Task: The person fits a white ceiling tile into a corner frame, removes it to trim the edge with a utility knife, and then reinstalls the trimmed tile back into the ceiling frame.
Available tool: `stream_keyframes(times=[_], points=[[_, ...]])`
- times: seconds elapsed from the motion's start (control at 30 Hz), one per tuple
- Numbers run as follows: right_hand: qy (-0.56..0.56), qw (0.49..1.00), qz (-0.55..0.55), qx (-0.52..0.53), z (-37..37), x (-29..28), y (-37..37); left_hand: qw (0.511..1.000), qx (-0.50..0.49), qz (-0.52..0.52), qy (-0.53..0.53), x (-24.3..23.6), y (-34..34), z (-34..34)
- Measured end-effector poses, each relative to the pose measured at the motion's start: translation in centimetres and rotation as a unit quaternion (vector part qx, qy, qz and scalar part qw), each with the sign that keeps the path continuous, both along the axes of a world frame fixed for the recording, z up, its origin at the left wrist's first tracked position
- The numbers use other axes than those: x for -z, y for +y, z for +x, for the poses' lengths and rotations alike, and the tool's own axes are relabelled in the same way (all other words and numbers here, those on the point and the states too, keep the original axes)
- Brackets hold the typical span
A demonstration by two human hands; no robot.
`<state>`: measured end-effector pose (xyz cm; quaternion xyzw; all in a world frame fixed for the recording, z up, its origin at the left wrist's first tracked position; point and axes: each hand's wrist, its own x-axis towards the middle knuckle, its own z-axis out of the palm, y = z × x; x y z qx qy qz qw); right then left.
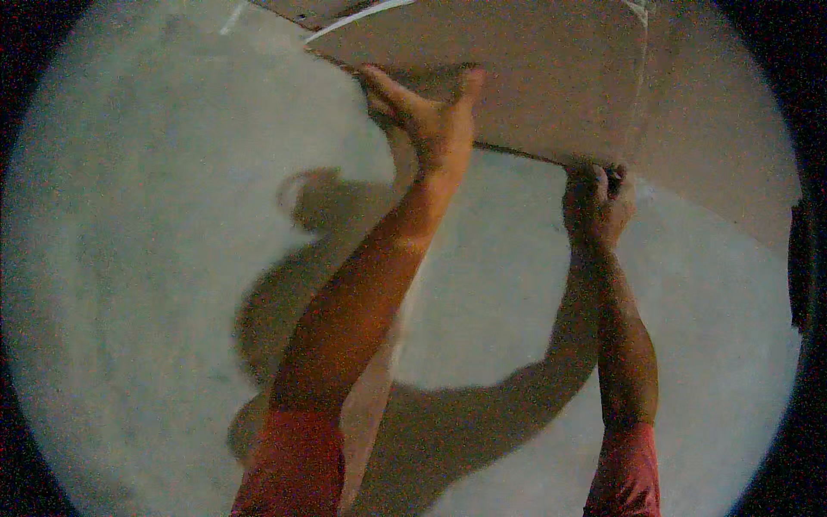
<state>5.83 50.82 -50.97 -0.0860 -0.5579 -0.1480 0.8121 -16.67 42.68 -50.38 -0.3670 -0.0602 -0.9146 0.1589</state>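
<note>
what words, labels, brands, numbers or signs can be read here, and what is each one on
None: no readable text shows on the brown panel, the pale surface or the red sleeves.
The dark thing at the right edge is too dim to tell.

The place looks like a dim, bare interior, perhaps with unfinished surfaces: a plain, blotchy pale surface (155,258), a brown panel (551,95) and whitish streaks (641,77) show it. Its exact kind is unclear.
</note>
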Motion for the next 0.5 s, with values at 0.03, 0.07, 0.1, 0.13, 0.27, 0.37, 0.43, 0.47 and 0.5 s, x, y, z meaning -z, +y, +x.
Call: stream_keyframes(times=[0.03,0.07,0.1,0.13,0.27,0.37,0.43,0.47,0.5], points=[[-0.012,0.999,-0.03,-0.002,-0.3,-0.4,0.5,1.0,-0.002,0.001,0.011,0.1,0.6,-0.8],[-0.009,0.996,0.028,0.081,-1.8,0.3,1.3,1.0,-0.027,-0.001,0.001,0.4,2.0,-1.8],[-0.002,0.992,0.005,0.129,-2.7,0.4,2.0,0.999,-0.053,-0.001,-0.01,0.6,3.2,-3.2],[-0.024,0.988,0.06,0.139,-2.6,-0.7,3.7,0.998,-0.063,-0.004,-0.028,0.4,4.5,-4.6],[-0.026,0.979,0.1,0.174,-6.6,-1.4,5.2,0.992,0.012,0.118,-0.033,-1.7,6.4,-9.5],[-0.019,0.974,0.095,0.202,-6.8,-1.6,6.6,0.986,0.044,0.158,-0.008,-2.1,6.3,-8.9],[-0.017,0.963,0.106,0.247,-5.7,-1.3,7.7,0.988,0.025,0.155,-0.01,-1.7,5.9,-7.5],[-0.017,0.955,0.116,0.273,-5.8,-1.7,7.5,0.987,0.019,0.159,-0.013,-2.1,5.8,-7.5],[-0.011,0.964,0.111,0.24,-5.9,-1.9,7.3,0.988,0.009,0.153,-0.019,-2.6,5.8,-7.5]])
